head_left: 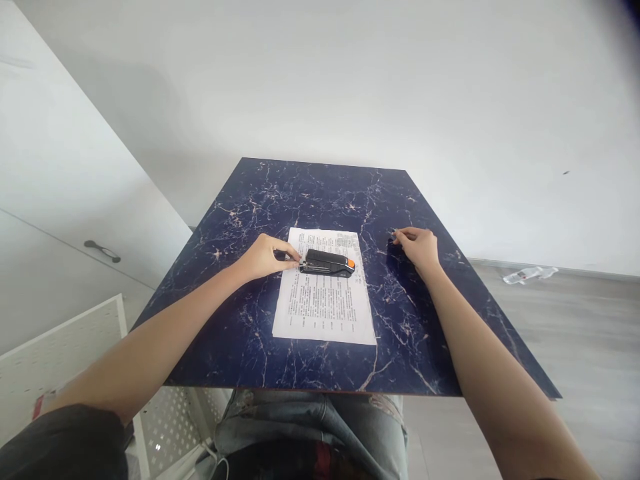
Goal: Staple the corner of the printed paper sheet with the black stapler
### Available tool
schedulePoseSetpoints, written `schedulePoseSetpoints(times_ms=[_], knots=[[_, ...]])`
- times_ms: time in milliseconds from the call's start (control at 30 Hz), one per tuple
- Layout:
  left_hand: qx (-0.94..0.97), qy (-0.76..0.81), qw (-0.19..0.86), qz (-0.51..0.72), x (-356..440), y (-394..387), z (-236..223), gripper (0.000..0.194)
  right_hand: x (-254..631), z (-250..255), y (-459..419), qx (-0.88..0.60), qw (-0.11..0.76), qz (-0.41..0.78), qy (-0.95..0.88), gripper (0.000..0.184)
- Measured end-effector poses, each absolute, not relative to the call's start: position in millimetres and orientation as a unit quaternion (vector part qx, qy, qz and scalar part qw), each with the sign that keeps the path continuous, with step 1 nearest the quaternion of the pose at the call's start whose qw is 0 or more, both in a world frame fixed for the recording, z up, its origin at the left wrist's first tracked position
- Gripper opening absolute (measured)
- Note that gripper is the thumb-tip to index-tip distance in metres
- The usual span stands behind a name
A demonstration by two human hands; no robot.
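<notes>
A black stapler [327, 263] with an orange patch at its right end lies across printed paper sheets [325, 320]. My left hand [265, 257] is at the stapler's left end, thumb and fingers pinched on the silver metal part that shows there. To the right of the paper, my right hand [419, 248] is just over the table, its thumb and fingertips pressed together. Something tiny and pale shows at those fingertips, too small to name.
The dark blue marbled table [320, 367] has its far edge by a white wall [350, 87]. At the left stand a white perforated rack [165, 427] and a white panel with a dark handle [103, 251]. Clear plastic packaging [529, 275] lies on the floor at the right.
</notes>
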State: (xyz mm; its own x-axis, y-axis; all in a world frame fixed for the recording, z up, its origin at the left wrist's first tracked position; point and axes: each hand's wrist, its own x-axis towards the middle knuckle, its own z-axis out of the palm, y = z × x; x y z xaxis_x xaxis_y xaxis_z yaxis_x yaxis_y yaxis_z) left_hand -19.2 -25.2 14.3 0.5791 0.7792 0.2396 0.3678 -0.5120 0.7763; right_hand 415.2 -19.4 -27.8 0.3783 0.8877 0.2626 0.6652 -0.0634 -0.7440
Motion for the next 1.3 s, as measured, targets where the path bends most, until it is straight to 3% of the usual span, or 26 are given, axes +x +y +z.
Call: schedulePoseSetpoints(times_ms=[767,933,1033,1167,1300], knots=[[0.840,0.326,0.349,0.259,-21,-23,13,0.012,417,-30,-18,-0.715,0.412,0.119,-0.553,0.029],[0.849,0.296,0.393,0.194,-40,-13,26,0.032,402,-16,-25,-0.684,0.420,0.108,-0.586,0.027],[0.843,0.298,0.414,0.169,-49,-6,27,0.039,379,-3,-37,-0.606,0.409,0.186,-0.656,0.034],[0.826,0.325,0.416,0.197,-44,-2,11,0.031,340,7,-56,-0.447,0.301,0.339,-0.771,0.054],[0.835,0.314,0.381,0.245,-22,-7,-3,0.025,317,6,-64,-0.452,0.249,0.312,-0.798,0.073]])
